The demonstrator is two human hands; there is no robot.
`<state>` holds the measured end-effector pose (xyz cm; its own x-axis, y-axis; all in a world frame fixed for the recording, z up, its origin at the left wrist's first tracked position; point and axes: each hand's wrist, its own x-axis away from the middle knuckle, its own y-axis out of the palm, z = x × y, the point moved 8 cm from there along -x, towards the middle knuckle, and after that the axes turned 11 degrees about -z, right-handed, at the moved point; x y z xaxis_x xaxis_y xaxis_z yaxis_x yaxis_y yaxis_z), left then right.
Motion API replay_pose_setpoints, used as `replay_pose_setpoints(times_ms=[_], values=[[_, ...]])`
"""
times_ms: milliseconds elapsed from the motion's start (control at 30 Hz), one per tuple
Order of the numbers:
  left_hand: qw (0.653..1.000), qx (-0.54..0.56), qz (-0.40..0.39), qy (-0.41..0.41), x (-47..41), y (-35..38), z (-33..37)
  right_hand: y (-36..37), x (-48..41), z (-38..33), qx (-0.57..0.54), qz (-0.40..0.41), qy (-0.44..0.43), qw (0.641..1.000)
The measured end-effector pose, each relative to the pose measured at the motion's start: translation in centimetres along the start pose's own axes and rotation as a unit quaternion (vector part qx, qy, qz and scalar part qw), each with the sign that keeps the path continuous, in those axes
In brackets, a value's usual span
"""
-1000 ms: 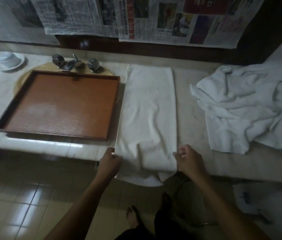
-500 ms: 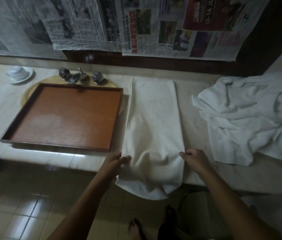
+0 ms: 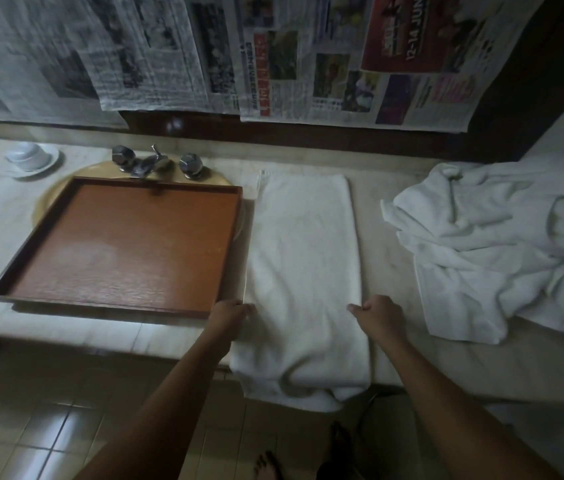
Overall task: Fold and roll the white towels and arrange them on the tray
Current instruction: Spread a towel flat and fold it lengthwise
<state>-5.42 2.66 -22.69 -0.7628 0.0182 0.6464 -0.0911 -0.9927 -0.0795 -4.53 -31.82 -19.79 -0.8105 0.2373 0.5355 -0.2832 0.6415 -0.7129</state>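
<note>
1. Newspaper sheets [image 3: 273, 53] cover the wall behind a pale marble counter [image 3: 386, 268], where a chrome tap [image 3: 154, 162] and a white cup on a saucer [image 3: 29, 155] stand at the back left.
2. A long, narrow folded white towel [image 3: 305, 265] lies flat on the counter. Its long axis runs straight away from the person, the far end is near the wall, and the near end hangs over the counter's front edge.
3. The left hand [image 3: 228, 315] grips the towel's left long edge with curled fingers. The right hand [image 3: 379, 315] pinches the right long edge, thumb against closed fingers. Both hold near the person's end, opposite each other.
4. An empty rectangular brown wooden tray [image 3: 124, 244] sits just beside the towel's left edge, so the left hand is the nearer one to it.
5. A crumpled heap of white towels [image 3: 488, 244] lies to the right, apart from the folded one.
6. My judgement: with nearly all the length ahead of the hands, the roll or next fold should travel from the near end toward the wall. The finished piece would then go left to the tray.
</note>
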Motion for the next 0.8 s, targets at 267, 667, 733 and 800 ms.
replay_pose_setpoints(times_ms=[267, 667, 733, 800], values=[[0.996, -0.040, -0.055, -0.059, -0.2, -0.5, -2.4, 0.1, -1.0, 2.3, 0.010, -0.058, 0.024, 0.998], [0.991, -0.116, 0.059, 0.037, -7.4, 0.5, 7.3, -3.7, -9.3, -5.0, -0.002, -0.007, 0.007, 1.000], [0.990, -0.111, 0.078, 0.043, -8.6, 0.5, 8.7, -4.5, -11.2, -6.4, 0.005, 0.001, 0.000, 1.000], [0.990, -0.092, 0.092, 0.051, -9.9, 0.3, 9.9, -5.2, -13.2, -7.4, 0.011, 0.002, -0.008, 1.000]])
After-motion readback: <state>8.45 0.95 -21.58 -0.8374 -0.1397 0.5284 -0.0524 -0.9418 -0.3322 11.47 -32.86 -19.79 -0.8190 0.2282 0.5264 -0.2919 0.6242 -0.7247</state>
